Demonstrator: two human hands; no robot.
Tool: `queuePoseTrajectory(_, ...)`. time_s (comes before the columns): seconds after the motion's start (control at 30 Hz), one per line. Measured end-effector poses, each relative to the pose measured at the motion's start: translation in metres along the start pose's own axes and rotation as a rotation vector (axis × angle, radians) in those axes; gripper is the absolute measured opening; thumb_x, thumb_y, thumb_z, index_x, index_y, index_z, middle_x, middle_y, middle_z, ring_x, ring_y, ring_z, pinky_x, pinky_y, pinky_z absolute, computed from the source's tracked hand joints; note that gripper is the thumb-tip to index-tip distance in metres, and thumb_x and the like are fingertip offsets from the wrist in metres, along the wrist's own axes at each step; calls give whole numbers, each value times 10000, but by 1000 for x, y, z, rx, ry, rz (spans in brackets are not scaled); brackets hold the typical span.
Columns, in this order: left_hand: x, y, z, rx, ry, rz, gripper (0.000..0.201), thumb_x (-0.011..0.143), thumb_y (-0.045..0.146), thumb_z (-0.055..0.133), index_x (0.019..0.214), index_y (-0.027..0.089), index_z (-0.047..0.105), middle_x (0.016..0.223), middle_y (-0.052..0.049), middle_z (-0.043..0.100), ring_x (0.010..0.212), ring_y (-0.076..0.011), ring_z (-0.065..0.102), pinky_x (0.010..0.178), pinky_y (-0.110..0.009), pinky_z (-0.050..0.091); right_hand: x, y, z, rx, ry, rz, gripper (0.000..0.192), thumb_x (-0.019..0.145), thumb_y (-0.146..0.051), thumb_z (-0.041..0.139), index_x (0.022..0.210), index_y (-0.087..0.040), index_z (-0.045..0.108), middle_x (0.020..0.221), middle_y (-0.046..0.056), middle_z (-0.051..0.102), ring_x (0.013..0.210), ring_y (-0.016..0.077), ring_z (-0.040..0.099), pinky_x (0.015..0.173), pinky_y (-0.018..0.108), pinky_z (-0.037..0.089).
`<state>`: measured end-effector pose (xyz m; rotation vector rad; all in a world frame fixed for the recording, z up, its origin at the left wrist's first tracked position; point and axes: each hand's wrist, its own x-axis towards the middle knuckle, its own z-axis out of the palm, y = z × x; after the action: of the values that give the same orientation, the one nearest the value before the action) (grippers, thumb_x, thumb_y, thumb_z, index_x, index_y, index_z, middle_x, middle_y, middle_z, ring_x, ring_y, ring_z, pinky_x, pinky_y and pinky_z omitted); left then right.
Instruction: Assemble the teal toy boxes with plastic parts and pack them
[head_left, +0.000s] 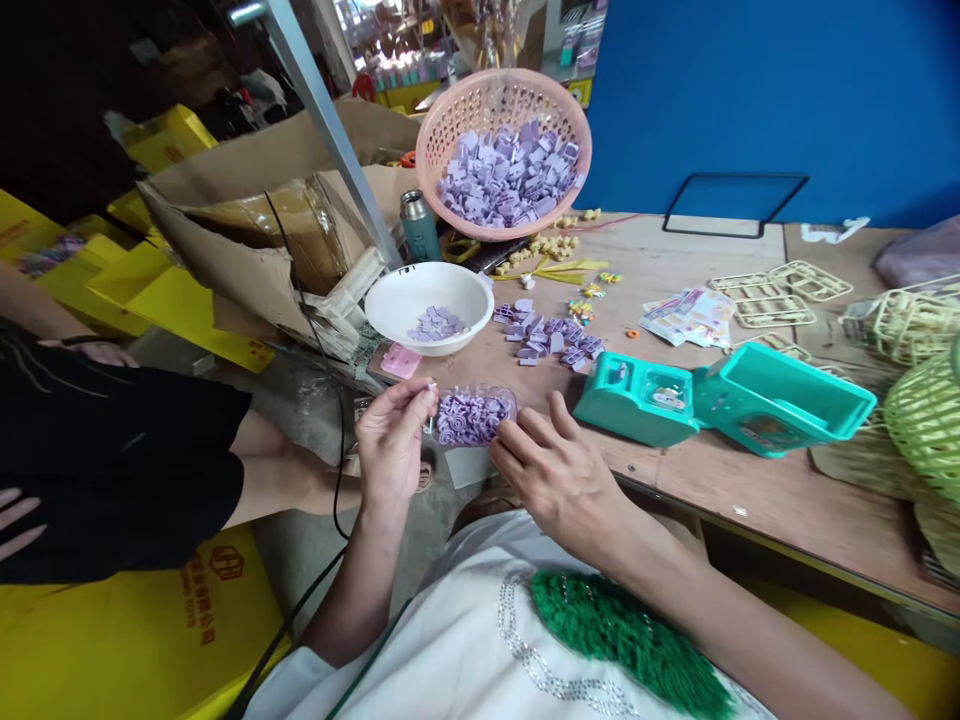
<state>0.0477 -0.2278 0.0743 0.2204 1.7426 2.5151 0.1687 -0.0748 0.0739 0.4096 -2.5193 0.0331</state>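
Lilac plastic is what both hands are busy with: a small clear tray (474, 415) packed with purple pieces sits at the near edge of the wooden table (750, 470), between the two hands. The left hand (391, 445) pinches something tiny and pale between thumb and fingertip just at the tray's left end; what it is I cannot make out. The right hand (559, 470) lies loosely on the table edge, fingers spread and touching the tray's right side, grasping nothing. To my eye the work wants that right hand to steady the tray while the left keeps its pinch light and close, since the tray hangs so near the edge that a nudge could tip it off. Behind it stands a white bowl (429, 305) with a few purple bits inside, and beyond that a pink basket (501, 150) heaped with more, tilted against the clutter. Loose purple pieces (546, 338) lie scattered on the bare wood, near a teal toy case (720, 400) lying open. Cream plastic frames (780, 290) lie further right. A torn cardboard box (247, 230) and yellow cartons (165, 290) crowd the left, where another person in black (112, 460) sits, and a blue wall (787, 100) closes the back.
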Motion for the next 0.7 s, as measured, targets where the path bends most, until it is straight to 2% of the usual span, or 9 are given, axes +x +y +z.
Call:
queuePoseTrajectory(0.23, -6, -4, -1, 237, -60, 282, 157, 792, 276, 930, 911, 209, 852, 900, -16, 795, 842, -117, 744, 787, -185, 601, 0, 2, -2, -1, 0, 0, 217, 1037, -113, 571, 912, -170, 739, 889, 69, 646, 898, 268, 503, 1064, 519, 366)
queuePoseTrajectory(0.37, -9, -6, 0, 317, -65, 351, 160, 843, 275, 896, 927, 180, 797, 863, -20, 774, 770, -117, 728, 737, -195, 601, -2, 1, -1, 1, -4, 2, 208, 1034, -114, 580, 914, -174, 739, 899, 72, 648, 915, 269, 506, 1076, 514, 361)
queuePoseTrajectory(0.5, -12, -6, 0, 381, -129, 446, 113, 897, 258, 844, 905, 175, 767, 886, -28, 733, 849, -134, 717, 801, -225, 603, -3, 0, 3, 9, 12, 8, 215, 1036, -111, 566, 931, -172, 743, 906, 80, 652, 940, 276, 512, 1077, 515, 358)
queuePoseTrajectory(0.7, -12, -9, -2, 474, -150, 507, 19, 946, 199, 776, 946, 182, 769, 934, -44, 729, 908, -155, 713, 853, -271, 597, -2, 0, 4, 15, 45, 11, 257, 1045, -103, 531, 912, -174, 739, 887, 78, 653, 915, 276, 515, 1050, 519, 375)
